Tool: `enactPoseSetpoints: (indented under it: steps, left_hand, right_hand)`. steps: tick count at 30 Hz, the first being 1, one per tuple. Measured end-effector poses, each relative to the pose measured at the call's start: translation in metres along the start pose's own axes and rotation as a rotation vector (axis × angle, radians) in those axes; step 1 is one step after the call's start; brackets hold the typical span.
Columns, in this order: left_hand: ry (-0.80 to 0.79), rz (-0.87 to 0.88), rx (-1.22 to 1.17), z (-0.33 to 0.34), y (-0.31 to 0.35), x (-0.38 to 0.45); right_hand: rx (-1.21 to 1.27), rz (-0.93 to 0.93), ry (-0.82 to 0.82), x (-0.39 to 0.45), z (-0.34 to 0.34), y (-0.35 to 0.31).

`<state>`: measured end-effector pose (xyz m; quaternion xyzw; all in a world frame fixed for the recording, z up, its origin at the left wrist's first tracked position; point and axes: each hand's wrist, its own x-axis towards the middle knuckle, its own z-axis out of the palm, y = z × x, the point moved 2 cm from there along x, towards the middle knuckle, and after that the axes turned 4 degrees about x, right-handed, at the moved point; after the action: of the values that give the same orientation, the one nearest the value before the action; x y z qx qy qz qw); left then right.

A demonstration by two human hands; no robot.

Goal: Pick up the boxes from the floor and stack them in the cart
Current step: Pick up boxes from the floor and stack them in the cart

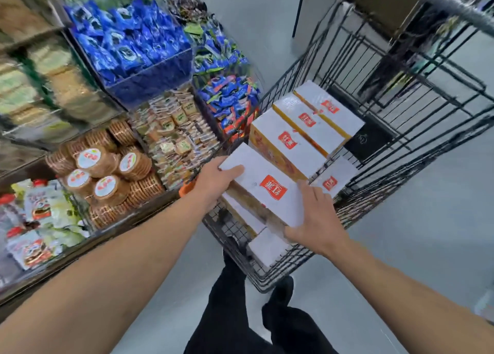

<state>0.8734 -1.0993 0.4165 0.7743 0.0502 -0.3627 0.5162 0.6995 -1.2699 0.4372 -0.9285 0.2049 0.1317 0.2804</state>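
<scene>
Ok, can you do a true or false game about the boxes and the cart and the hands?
1. Both hands hold the white cardboard box with the red label. True: the left hand grips its far corner, the right hand its near end.
2. The black wire cart has no boxes in it. False: several white boxes already lie inside.
3. The shelf bin of blue snack packets is left of the cart. True.
4. The held box sits on the grey floor. False: it is up over the cart.
5. The round biscuit stacks are in the cart. False: they sit on the shelf.
</scene>
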Motion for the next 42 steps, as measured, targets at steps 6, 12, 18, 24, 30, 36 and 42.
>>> enactPoseSetpoints:
  steps: [6,12,18,24,30,36,42]
  left_hand:
    - [-0.082,-0.294,-0.224,0.026,-0.022,0.055]
    - [-0.170,-0.292,-0.158,0.051,-0.026,0.087]
    - [-0.093,-0.170,0.041,0.049,-0.022,0.099]
    - [-0.137,-0.164,0.260,0.034,-0.018,0.075]
    - [0.019,-0.014,0.646,0.025,-0.020,0.018]
    - [0.262,-0.068,0.610,0.025,-0.048,-0.063]
    - [0.473,-0.217,0.385,0.004,-0.109,-0.156]
  right_hand:
    - [0.054,0.014,0.077,0.066,0.031,0.011]
    - [-0.163,0.031,0.133,0.109,0.056,0.022]
    - [-0.450,-0.031,-0.110,0.121,0.048,0.029]
    - [-0.488,-0.051,-0.219,0.122,0.036,0.019]
    - [-0.512,-0.260,-0.253,0.118,0.014,0.003]
    - [-0.523,-0.579,-0.289,0.074,0.015,-0.031]
    - [-0.611,-0.811,-0.372,0.017,0.043,-0.084]
